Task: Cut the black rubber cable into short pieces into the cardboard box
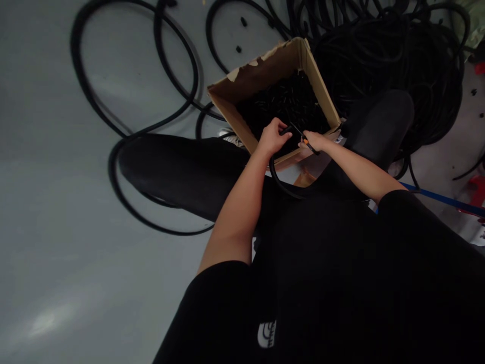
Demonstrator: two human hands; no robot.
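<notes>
Right now my left hand has its fingers closed around a black rubber tube, which loops down toward my lap. My right hand is right beside it, fingers wrapped on a pair of orange-handled snips, with the blades up against the tube, just above the cardboard box. Under my fingers, the box holds a deep heap of short black pieces, so plenty of lengths are already in there. Plenty is left, too: beyond my right hand sits a big tangled pile of black tubing, and past my left hand, long loose loops of tube sprawl across the grey floor. A couple of stray black bits lie on the floor ahead of my fingers. My black-trousered knee rises to the right of the box.
</notes>
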